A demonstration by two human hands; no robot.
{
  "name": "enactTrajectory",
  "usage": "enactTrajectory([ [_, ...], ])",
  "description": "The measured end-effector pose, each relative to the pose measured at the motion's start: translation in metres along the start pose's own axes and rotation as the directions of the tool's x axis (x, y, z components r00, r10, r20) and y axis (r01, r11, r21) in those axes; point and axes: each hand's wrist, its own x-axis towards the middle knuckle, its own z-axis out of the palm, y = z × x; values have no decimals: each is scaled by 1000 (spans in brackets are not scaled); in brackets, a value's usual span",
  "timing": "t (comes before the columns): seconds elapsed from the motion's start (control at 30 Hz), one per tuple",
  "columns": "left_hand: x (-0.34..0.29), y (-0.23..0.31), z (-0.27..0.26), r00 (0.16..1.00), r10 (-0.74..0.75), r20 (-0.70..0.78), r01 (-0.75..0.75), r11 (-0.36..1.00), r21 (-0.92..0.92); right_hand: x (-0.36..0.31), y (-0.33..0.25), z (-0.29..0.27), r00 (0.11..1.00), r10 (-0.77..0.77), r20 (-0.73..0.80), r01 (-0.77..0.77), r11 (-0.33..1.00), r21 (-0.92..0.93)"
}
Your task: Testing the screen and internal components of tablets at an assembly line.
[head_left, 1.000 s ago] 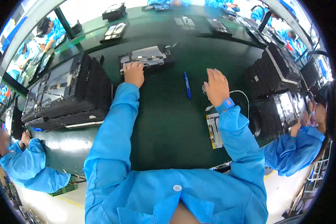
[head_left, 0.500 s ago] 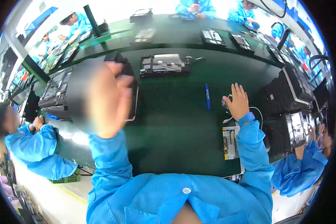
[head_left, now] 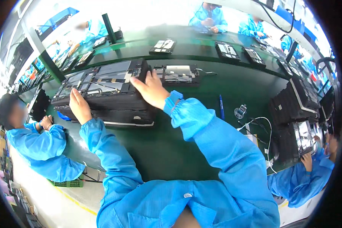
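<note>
A stack of black trays (head_left: 117,104) with flat electronic parts, grey panels and thin cables on top stands at the left of the bench. My left hand (head_left: 79,107) grips its near side, fingers straight and close together along the front face up to the top edge. Around the right end of the stack my right hand (head_left: 154,90) is closed, thumb over the top edge and fingers on the far side of the corner. Just behind it lies a single black tray (head_left: 176,74) with a grey panel and a cable.
A blue pen (head_left: 221,107), a small clear round object (head_left: 240,111) and a white cable (head_left: 270,141) lie on the green bench (head_left: 178,152). Tall black tray stacks (head_left: 288,102) stand at right. Co-workers sit at left (head_left: 38,148), right (head_left: 300,178) and across.
My left hand has come down from a raised, blurred position onto the stack's near side. My right hand has left the small round object and crossed leftward to the stack's right end.
</note>
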Motion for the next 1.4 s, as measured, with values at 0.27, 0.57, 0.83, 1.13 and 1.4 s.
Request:
enactTrajectory([
  [0.27, -2, 35, -4, 993, -44, -112, 19, 976, -215, 15, 3, 8, 986, -143, -85, 163, 931, 325],
  [0.57, -39, 135, -60, 737, 11, 675, 671, 105, -734, -102, -16, -139, 991, -65, -120, 137, 421, 897],
  [0.83, -147, 156, -40, -204, 269, 941, 970, 183, 158, -257, 83, -200, 937, 344, -63, -159, 579, 800],
  [1.13, -205, 105, -36, -345, -24, 938, 865, 378, 328, -303, 91, -170, 827, 561, -29, -319, 511, 798],
  [1.4, -202, 133, -56, 584, 281, 762, -30, 945, -326, -291, 82, -186, 867, 470, 164, -290, 209, 934],
])
